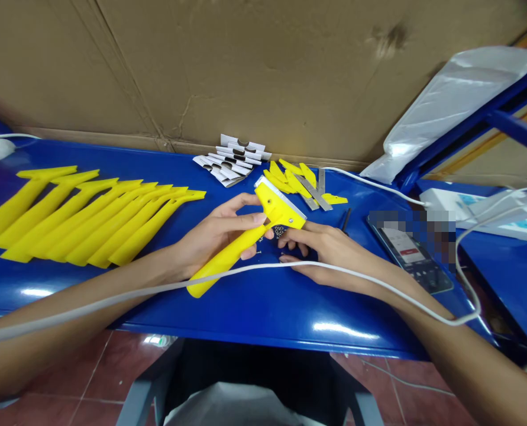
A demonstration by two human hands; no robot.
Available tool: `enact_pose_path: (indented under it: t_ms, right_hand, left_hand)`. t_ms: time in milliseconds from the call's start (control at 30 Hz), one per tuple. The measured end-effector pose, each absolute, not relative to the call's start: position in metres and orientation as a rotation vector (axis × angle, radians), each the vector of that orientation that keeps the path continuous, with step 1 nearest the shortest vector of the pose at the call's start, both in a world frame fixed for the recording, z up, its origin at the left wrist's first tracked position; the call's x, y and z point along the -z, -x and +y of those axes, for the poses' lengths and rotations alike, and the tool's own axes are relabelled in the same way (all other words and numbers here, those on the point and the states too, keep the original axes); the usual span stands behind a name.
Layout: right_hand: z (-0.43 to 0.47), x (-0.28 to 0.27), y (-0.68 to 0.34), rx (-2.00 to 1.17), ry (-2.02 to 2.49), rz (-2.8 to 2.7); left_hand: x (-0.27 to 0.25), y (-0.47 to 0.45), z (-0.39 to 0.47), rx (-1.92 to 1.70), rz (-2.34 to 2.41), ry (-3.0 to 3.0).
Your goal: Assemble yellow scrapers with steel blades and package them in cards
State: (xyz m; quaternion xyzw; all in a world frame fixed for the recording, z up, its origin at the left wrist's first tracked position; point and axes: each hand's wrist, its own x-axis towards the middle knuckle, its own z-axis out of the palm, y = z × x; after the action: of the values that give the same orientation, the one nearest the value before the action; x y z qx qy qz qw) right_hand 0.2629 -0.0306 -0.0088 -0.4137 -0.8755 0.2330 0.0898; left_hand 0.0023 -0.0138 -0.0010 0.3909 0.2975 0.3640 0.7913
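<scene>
My left hand (219, 228) is closed around the neck of a yellow scraper (228, 254). Its handle slants down towards me, and the wide head with a metal edge points up and away. One small screw shows in the right side of the head; a dark hole shows on the left. My right hand (320, 248) is just right of the scraper, low over the table, fingers curled but apart from the thumb. By its fingertips lies a small heap of nuts (279, 231), partly hidden by the scraper. A tiny screw (259, 252) lies close by.
Several yellow scraper handles (125, 219) lie in a row at left. Behind are folded white card sleeves (234, 160), yellow plates (285, 174) and metal strips (319, 192). A phone (411, 254) and power strip (489, 213) lie right. A white cable (263, 266) crosses in front.
</scene>
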Motion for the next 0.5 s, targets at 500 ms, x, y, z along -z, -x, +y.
enact_pose_path:
  t_ms: [500]
  right_hand:
    - [-0.025,0.008,-0.273,-0.763,1.175,-2.605]
  left_hand:
    - [0.001,-0.001,-0.011,-0.746,0.618,-0.844]
